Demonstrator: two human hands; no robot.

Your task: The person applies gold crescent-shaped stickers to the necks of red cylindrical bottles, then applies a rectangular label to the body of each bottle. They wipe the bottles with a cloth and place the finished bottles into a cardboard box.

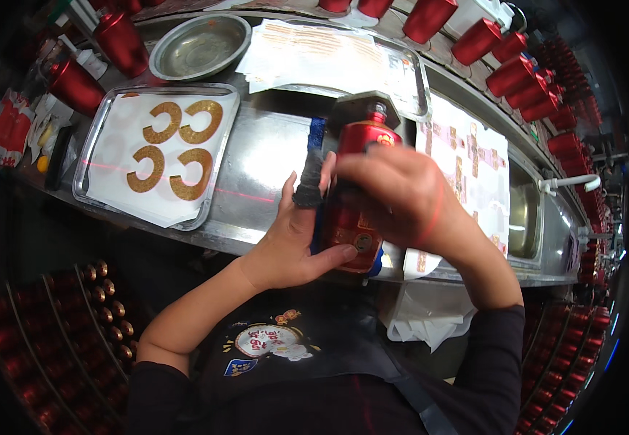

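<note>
Since the glossy red, narrow-necked bottle is at the edge of the silver metal counter, it could slip if the left hand holding it slackens. Whether the blurred right hand grips, I cannot tell.

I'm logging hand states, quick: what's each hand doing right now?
Left hand: holding the red bottle.
Right hand: over the bottle, blurred; cannot tell whether it holds anything.

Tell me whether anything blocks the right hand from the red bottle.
Nothing visible does: the right hand, blurred, is over the red bottle; the left hand holds it from the left. Right-hand contact is unclear.
</note>
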